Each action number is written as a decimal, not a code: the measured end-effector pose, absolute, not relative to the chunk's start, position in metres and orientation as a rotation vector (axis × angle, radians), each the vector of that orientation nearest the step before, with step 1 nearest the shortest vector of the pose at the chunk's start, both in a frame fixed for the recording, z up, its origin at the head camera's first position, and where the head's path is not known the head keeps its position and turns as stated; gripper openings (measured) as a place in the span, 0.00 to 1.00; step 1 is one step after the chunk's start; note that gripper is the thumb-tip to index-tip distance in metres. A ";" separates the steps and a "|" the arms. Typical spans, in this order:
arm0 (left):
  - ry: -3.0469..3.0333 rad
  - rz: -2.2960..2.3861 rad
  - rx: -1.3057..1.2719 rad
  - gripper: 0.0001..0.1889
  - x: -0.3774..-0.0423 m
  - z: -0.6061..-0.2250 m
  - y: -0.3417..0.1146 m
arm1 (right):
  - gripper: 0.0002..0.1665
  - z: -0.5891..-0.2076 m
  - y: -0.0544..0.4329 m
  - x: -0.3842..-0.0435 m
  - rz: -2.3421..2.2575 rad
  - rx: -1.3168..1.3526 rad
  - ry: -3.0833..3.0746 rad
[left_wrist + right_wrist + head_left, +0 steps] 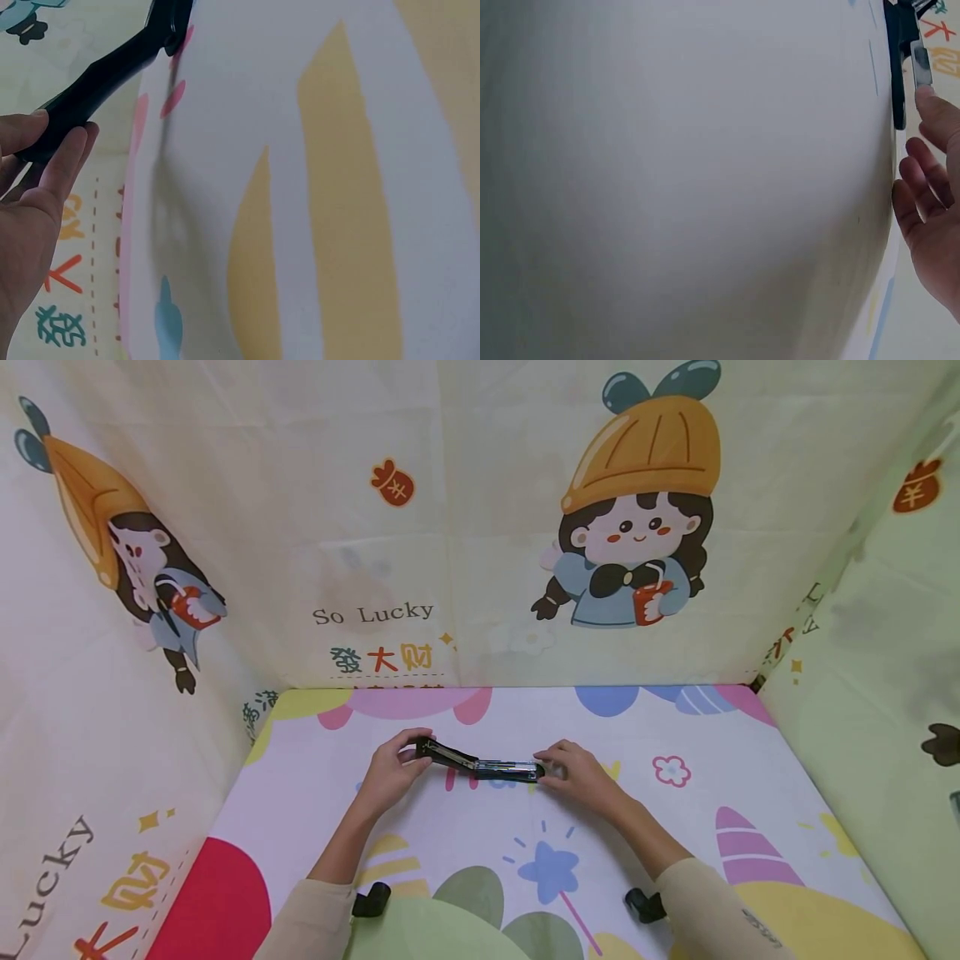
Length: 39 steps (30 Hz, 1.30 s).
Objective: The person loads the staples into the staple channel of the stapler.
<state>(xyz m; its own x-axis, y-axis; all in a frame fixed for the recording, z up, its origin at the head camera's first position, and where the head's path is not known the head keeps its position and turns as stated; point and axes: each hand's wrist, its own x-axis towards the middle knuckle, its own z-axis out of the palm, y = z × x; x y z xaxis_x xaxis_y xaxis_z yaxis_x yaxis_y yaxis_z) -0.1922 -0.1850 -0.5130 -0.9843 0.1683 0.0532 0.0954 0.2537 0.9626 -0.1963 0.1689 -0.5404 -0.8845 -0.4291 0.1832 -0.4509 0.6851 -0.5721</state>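
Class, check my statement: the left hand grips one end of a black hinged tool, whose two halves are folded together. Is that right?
Not quite: the halves are not folded together. The head view shows the black hinged tool opened out, its halves meeting in a shallow bend. The left hand does grip one end.

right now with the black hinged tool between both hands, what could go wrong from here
The black hinged tool is bent open at its middle, so it might fold suddenly and nip a finger.
The left hand holds just one end, so that end could slip.
A fingertip of the right hand touches the silvery piece while other fingers stay clear, so that side may slide off.
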 end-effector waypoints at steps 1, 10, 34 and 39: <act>2.442 1.864 0.258 0.25 -0.192 -0.513 -0.185 | 0.24 -0.541 0.169 -0.197 0.978 0.733 -2.874; 2.485 1.835 0.255 0.26 -0.193 -0.511 -0.184 | 0.20 -0.543 0.163 -0.204 0.928 0.665 -3.001; 2.499 1.789 0.387 0.23 -0.196 -0.491 -0.134 | 0.17 -0.548 0.161 -0.205 1.020 0.606 -3.032; 2.516 1.770 0.414 0.22 -0.199 -0.489 -0.124 | 0.16 -0.546 0.161 -0.205 1.028 0.604 -3.027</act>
<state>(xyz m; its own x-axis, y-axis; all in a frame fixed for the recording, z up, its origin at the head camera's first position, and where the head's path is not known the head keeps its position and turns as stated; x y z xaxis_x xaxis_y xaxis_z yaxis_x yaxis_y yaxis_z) -0.1994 -0.1236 -0.4894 -0.9638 0.2372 0.1217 0.1947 0.3144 0.9291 -0.2051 0.1607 -0.5458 -0.9250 -0.3797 0.0129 -0.3090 0.7321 -0.6071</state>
